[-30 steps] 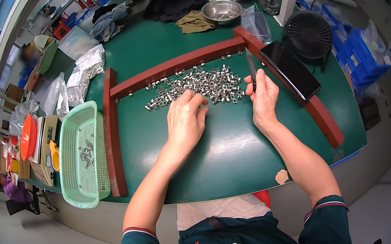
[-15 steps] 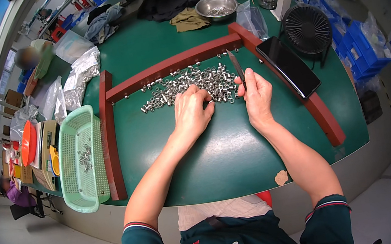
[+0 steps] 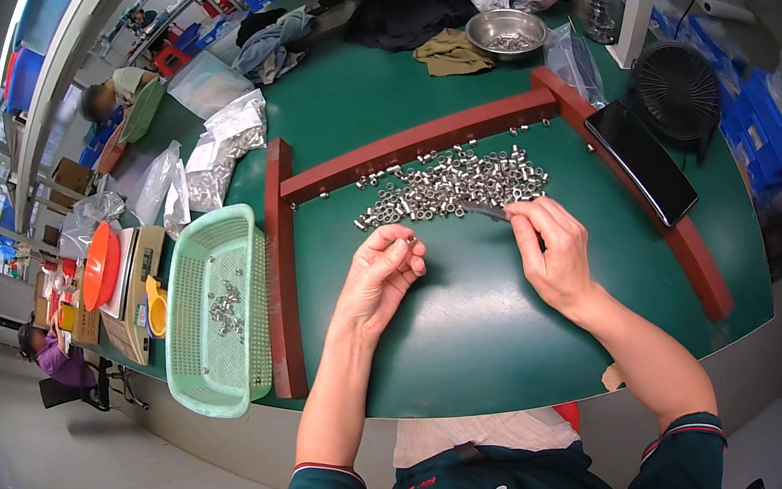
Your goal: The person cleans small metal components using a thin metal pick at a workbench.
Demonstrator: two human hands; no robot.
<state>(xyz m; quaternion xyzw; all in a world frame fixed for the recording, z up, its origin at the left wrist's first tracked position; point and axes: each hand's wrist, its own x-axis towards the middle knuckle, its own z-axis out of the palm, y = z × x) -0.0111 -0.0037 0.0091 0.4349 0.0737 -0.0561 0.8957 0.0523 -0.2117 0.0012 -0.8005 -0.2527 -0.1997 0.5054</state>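
A heap of small shiny metal sleeves [image 3: 448, 183] lies on the green table [image 3: 445, 338], inside a dark red bar frame [image 3: 425, 136]. My left hand [image 3: 376, 279] is raised just in front of the heap's left part, its thumb and fingertips pinching one small metal sleeve [image 3: 412, 239]. The fingers of my right hand [image 3: 556, 252] are closed round a thin pointed knife [image 3: 485, 211]. Its blade points left along the near edge of the heap, and its handle is mostly hidden in the hand.
Left of the frame stands a green plastic basket [image 3: 261, 264] with some metal pieces inside. A black phone [image 3: 642, 163] rests on the right bar, near a black fan [image 3: 676, 90]. Farther back are a steel bowl [image 3: 504, 17], cloths [image 3: 451, 53] and filled plastic bags [image 3: 221, 154].
My left hand has drawn back from the heap with a sleeve in its fingertips. My right hand has turned, so the knife swung from pointing away to pointing left. The view has shifted too.
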